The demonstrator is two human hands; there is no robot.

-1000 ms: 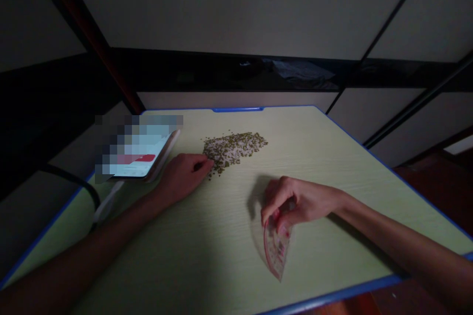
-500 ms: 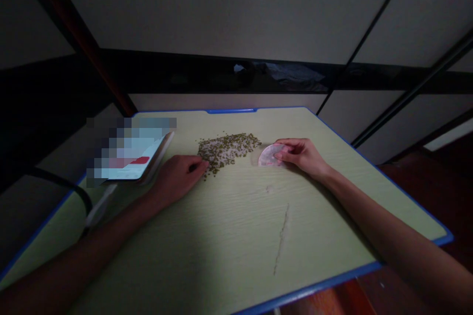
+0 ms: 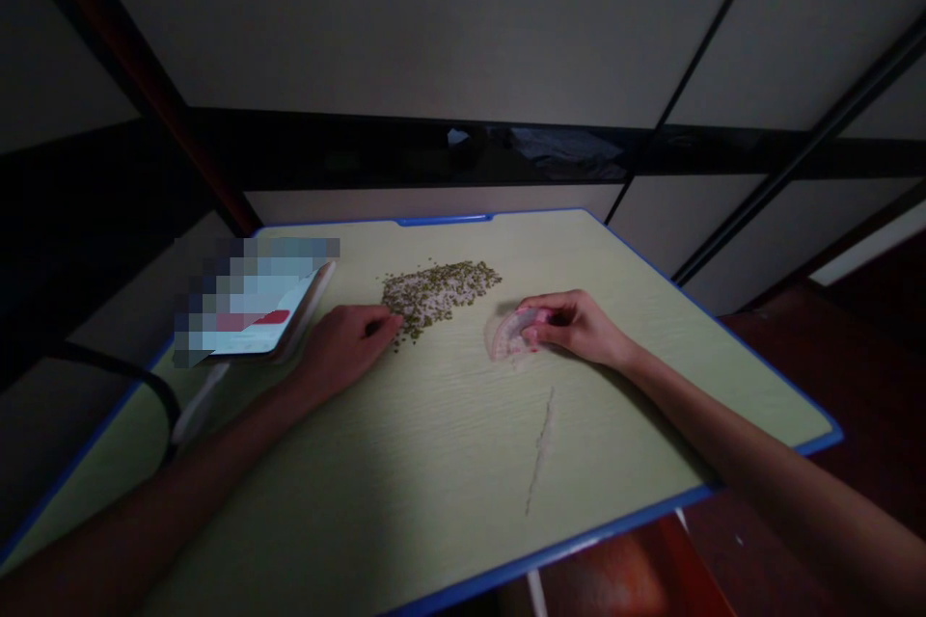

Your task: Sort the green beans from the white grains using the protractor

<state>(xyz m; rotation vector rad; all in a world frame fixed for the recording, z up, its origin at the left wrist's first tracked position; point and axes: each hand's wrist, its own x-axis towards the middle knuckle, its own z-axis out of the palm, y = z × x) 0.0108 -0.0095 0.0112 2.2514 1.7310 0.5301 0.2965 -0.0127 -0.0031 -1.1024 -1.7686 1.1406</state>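
A clear half-round protractor (image 3: 504, 337) with pink markings is pinched between the thumb and fingers of my right hand (image 3: 583, 328), just above or on the tabletop. To its left lies a spread pile of small green beans mixed with white grains (image 3: 445, 291). My left hand (image 3: 345, 345) rests at the pile's near left edge with its fingers curled in and the thumb against them. Whatever those fingers hold, if anything, is hidden.
The pale table (image 3: 434, 453) has a blue rim and a long scratch on the near right. At the left a lit tablet (image 3: 264, 333), partly blurred out, leans beside a cable (image 3: 163, 386). A panelled wall (image 3: 405, 19) stands behind the table.
My right hand has brought the protractor toward me and slightly left, away from the pile, and tilted it. My left hand stays at the pile's edge. The view has shifted a little.
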